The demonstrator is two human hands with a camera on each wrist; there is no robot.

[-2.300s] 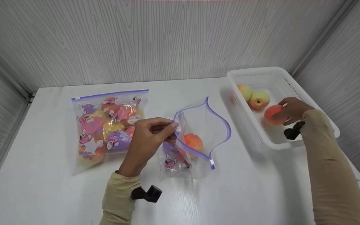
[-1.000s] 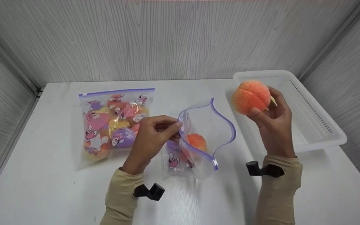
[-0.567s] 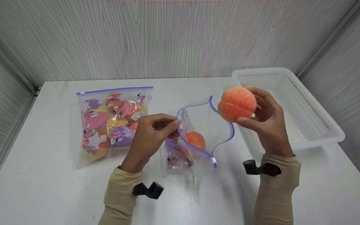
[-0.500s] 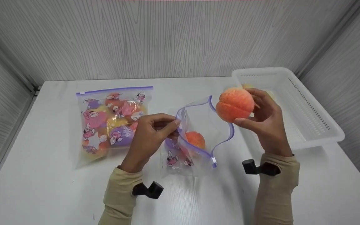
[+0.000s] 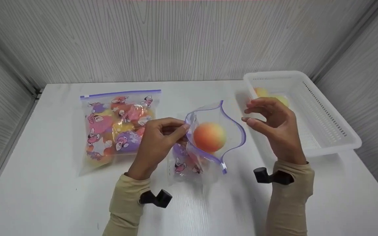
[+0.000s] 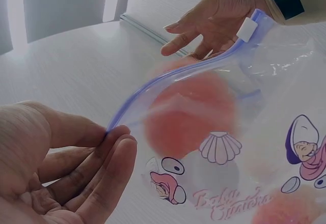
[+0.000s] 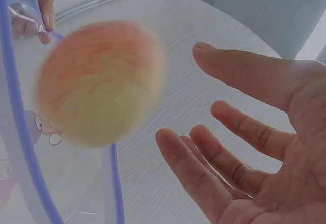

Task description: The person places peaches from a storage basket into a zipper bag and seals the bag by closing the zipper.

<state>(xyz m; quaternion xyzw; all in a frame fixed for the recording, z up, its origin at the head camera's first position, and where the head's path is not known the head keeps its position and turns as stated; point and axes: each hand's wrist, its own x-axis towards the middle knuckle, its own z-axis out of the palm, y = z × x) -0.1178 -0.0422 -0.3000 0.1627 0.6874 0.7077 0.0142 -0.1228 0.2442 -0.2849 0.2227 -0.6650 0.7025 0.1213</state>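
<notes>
My left hand (image 5: pixel 161 144) pinches the purple zip edge of a clear slider bag (image 5: pixel 184 178) between thumb and fingers, and the bag's mouth gapes wide. Within that mouth, in the head view, is a peach (image 5: pixel 209 137) in orange and yellow; it looks blurred in the right wrist view. To the right of the bag my right hand (image 5: pixel 274 126) holds nothing, its fingers spread apart and bent a little. Another orange-red fruit (image 6: pixel 288 208) shows through the printed plastic low in the left wrist view.
A closed slider bag (image 5: pixel 120 127) full of fruit lies on the left of the white table (image 5: pixel 44 196). At the right stands a white basket (image 5: pixel 326 149) with yellowish apples (image 5: pixel 260 92) at its left side. A wood-grain panel (image 5: pixel 149 39) rises behind.
My right hand took the peach from the basket, carried it left to the bag and has let it go; the peach is now at the bag's mouth. My left hand keeps its pinch.
</notes>
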